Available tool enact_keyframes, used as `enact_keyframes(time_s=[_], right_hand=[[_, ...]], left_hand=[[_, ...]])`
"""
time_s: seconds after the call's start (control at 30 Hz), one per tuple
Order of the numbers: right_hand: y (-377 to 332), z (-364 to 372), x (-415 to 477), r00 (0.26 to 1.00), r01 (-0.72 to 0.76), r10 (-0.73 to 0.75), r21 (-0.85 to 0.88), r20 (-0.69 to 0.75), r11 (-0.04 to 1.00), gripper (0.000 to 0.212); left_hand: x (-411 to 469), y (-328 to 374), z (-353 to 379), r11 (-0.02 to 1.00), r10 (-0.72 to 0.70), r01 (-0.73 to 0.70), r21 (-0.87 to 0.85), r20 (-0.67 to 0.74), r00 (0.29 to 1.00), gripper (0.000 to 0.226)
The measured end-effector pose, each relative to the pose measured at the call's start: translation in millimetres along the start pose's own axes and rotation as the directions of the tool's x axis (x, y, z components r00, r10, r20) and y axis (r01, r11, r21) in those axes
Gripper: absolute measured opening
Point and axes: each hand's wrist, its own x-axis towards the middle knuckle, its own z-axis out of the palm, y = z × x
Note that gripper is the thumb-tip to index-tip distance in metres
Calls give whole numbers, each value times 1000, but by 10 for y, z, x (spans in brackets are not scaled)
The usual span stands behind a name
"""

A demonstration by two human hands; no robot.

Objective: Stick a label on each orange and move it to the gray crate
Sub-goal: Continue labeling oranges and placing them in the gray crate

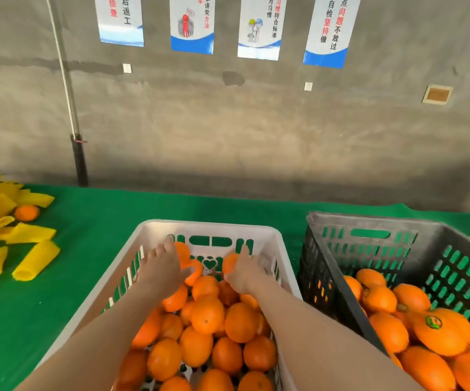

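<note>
My left hand splayed; right hand on orange, grip unclear. Gray crate right of white crate; right hand nearer.

Head cam, fwd+down, close over oranges

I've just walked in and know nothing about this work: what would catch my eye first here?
The bright oranges piled in the white crate at centre, with the left hand and right hand both reaching in at its far end. To the right, the gray crate holds more, one bearing a label. Yellow foam sleeves lie heaped at the left on the green table.
</note>
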Motion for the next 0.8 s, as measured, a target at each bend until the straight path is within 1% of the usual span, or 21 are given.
enact_keyframes(time_s=[0.07,0.1,0.13,0.2,0.23,0.27,0.33,0.4,0.43,0.57,0.63,0.7,0.73,0.8], right_hand=[[67,156,91,1000,-17,16,55,27,998,88],[109,225,124,1000,-11,10,73,24,997,88],[145,282,152,1000,-5,3,86,13,996,88],[196,348,196,1000,-5,6,102,-7,995,89],[212,373,217,1000,-9,10,102,-17,995,89],[221,394,238,999,-9,12,94,-32,996,89],[228,420,262,997,4,1,58,-74,998,86],[226,435,269,994,18,-15,29,-106,999,82],[214,437,263,993,29,-27,19,-111,999,81],[132,379,222,986,139,-140,-18,-91,990,77],[101,330,226,979,190,-189,0,-77,982,74],[79,272,222,979,203,-203,68,-16,977,74],[76,246,224,980,191,-196,106,38,976,77],[105,157,182,971,121,-145,134,190,984,86]], left_hand=[[106,-113,128,1000,19,-18,-16,61,998,86],[146,-175,199,999,33,-34,3,61,998,85],[177,-227,265,996,59,-60,67,30,998,85],[211,-275,355,957,122,-103,269,-53,991,87],[227,-283,386,948,138,-108,299,-81,987,89],[250,-282,419,960,135,-105,260,-101,986,91],[269,-281,444,991,106,-97,91,-104,989,92],[282,-321,450,992,93,-100,-71,-102,990,85],[273,-348,435,989,86,-98,-111,-104,991,81],[309,-376,392,987,110,-125,-99,-146,983,75],[337,-341,389,970,135,-158,-185,-132,982,72],[339,-302,370,936,126,-147,-320,-86,988,67],[363,-317,367,925,128,-146,-350,-76,989,65],[366,-317,300,939,138,-142,-315,-36,990,61]])
